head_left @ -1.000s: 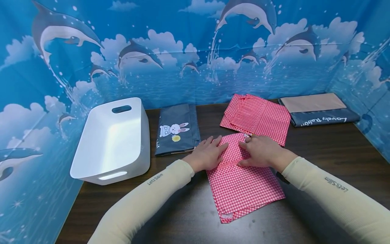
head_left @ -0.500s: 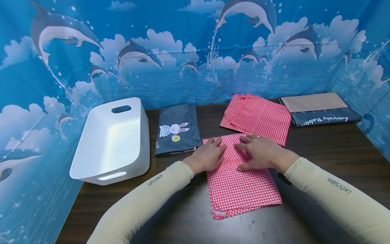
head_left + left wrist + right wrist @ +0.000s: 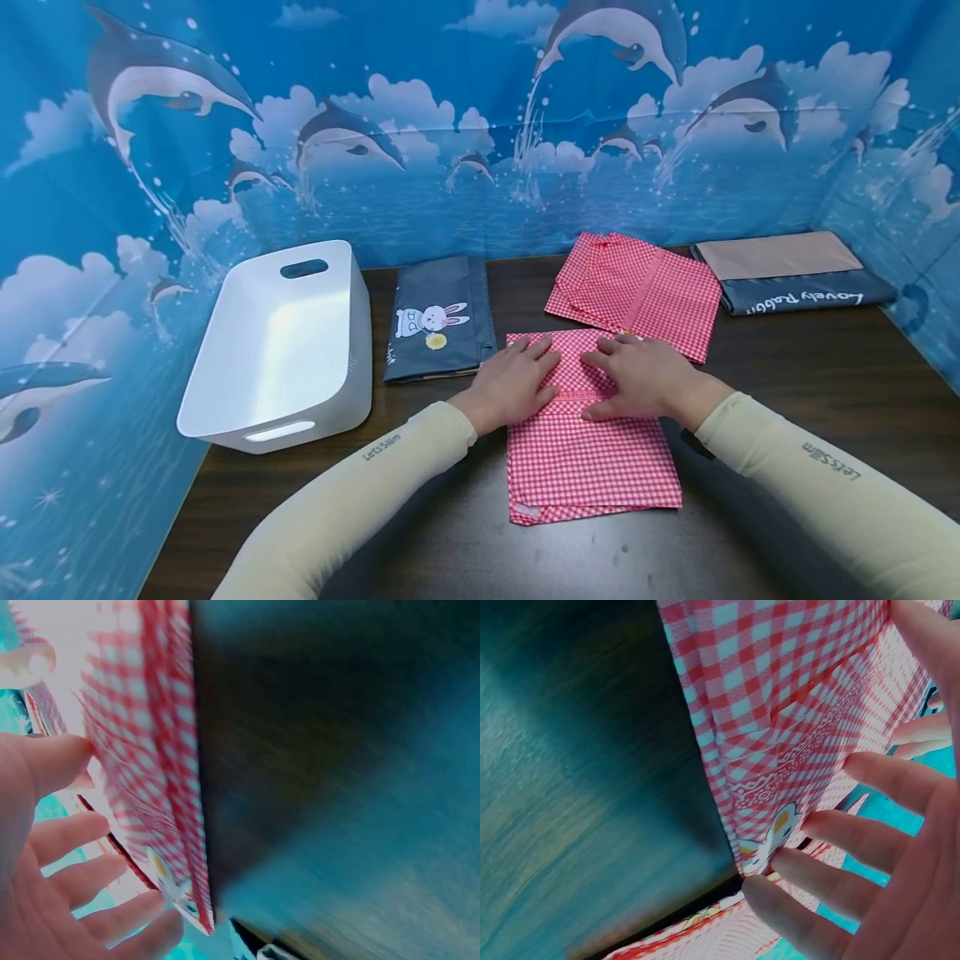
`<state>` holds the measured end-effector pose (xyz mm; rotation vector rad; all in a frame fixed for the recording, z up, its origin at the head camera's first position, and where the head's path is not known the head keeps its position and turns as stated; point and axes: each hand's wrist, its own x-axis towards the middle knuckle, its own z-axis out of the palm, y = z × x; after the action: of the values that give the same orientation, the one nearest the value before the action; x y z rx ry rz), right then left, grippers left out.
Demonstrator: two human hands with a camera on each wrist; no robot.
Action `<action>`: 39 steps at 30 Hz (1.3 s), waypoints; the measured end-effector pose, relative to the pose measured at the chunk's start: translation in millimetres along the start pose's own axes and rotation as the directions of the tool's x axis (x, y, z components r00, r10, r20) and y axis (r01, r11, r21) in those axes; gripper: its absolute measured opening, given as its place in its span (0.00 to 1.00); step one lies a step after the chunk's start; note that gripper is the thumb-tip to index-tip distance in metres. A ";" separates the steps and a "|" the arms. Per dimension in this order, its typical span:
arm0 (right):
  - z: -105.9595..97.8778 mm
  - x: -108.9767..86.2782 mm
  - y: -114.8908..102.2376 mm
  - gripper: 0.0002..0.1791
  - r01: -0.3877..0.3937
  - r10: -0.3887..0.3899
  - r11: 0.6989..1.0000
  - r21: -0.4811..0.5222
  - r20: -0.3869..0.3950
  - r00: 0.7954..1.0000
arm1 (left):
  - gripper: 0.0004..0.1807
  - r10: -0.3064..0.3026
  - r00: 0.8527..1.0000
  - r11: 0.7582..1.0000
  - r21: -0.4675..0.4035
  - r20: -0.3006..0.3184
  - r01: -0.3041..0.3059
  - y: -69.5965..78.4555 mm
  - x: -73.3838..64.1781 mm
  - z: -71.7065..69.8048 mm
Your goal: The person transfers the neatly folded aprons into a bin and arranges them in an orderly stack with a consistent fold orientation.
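Observation:
A folded red-and-white checked cloth (image 3: 592, 467) with a lace-like trim lies on the dark wooden table, its near edge roughly level. My left hand (image 3: 513, 379) rests on its upper left part, fingers spread and pointing away from me. On the upper right part lies my right hand (image 3: 648, 375), fingers likewise spread. In the right wrist view, fingertips (image 3: 761, 889) touch the checked cloth beside a small white-and-yellow printed figure (image 3: 784, 821). The left wrist view has the fingers stretched out along the other edge of the cloth (image 3: 135, 735).
Behind the right hand lies a second checked cloth (image 3: 675, 300). A dark folded cloth with a rabbit print (image 3: 435, 287) is at the left, beside a white plastic bin (image 3: 360, 367). At the back right is a beige-and-dark folded cloth (image 3: 780, 254). A dolphin-print curtain (image 3: 450, 200) stands behind.
The cloth under my hands has turned a little, its near edge shifting left and away from me and becoming straighter. Both hands stay on it, with only small finger shifts.

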<state>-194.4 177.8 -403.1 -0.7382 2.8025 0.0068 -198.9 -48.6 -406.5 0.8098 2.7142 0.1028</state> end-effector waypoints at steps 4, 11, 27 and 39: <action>1.6 0.4 -3.0 0.52 -0.026 0.026 0.999 -0.026 0.007 1.000 | 0.34 0.001 1.000 0.999 -0.032 0.004 -0.001 3.0 -1.9 -0.1; 2.1 -0.5 -4.9 0.52 -0.032 0.032 0.999 0.005 0.002 0.999 | 0.35 0.000 0.999 0.998 -0.065 0.039 0.003 2.7 -4.0 -0.9; 4.7 -7.4 -14.8 0.52 -0.061 0.058 0.997 0.056 0.057 0.997 | 0.36 0.020 0.998 0.997 -0.073 0.061 -0.015 2.8 -9.3 4.4; -1.8 -15.4 -9.4 0.50 -0.062 0.064 0.992 0.107 -0.008 0.998 | 0.37 -0.107 0.990 0.947 -0.313 -0.091 0.074 7.9 -18.8 -3.0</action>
<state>-177.3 176.9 -397.2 -0.6266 2.8105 -0.1355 -180.8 -52.2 -397.4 0.6013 2.7292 0.5510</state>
